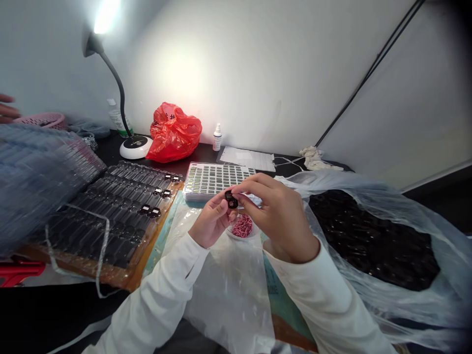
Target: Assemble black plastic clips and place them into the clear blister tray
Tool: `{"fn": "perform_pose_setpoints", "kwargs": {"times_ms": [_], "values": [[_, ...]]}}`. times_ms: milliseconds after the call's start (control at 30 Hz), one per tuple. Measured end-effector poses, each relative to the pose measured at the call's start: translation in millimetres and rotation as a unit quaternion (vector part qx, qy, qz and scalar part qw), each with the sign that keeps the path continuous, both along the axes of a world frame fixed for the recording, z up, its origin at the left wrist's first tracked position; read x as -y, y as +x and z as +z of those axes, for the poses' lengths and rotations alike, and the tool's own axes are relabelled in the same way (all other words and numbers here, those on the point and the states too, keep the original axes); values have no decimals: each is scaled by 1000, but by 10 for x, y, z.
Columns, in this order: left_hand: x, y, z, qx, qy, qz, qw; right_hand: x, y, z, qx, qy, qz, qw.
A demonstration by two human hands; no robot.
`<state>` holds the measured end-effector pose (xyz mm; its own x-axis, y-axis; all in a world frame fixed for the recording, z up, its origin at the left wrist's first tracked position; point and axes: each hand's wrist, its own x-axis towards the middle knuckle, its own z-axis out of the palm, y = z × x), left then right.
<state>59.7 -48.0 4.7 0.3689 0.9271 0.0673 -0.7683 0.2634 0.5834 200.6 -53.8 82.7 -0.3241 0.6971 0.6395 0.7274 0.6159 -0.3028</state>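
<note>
A small glossy black plastic part [231, 200] with an opening in it is pinched between my two hands, above the middle of the table. My left hand [212, 219] grips it from the left with thumb and fingers. From the right, my right hand [280, 211] holds its edge with thumb and forefinger, fingers closed. Just below and behind them is a small round dish of short pink pieces [242, 226]. Behind my hands lies a white tray of small dark green rectangles [217, 179], partly covered by my fingers.
A clear bag of black parts [372, 236] lies at right. Clear moulded trays [121, 211] at left hold several black parts. A co-worker's hand [6, 109] shows beside blurred stacked trays [40, 182]. Behind are a lamp [135, 146], red bag [175, 132] and spray bottle [217, 137].
</note>
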Motion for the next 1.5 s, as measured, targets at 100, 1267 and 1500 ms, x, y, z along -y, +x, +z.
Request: {"fn": "perform_pose_setpoints", "kwargs": {"times_ms": [100, 1267, 1500], "values": [[0, 13, 8, -1, -5, -1, 1000, -3, 8, 0, 3, 4, -12, 1000], [34, 13, 0, -10, -28, 3, 1000, 51, -8, 34, 88, 51, -47, 994], [45, 25, 17, -6, -33, 6, 999, 41, 6, 24, 99, 63, -58, 991]]}}
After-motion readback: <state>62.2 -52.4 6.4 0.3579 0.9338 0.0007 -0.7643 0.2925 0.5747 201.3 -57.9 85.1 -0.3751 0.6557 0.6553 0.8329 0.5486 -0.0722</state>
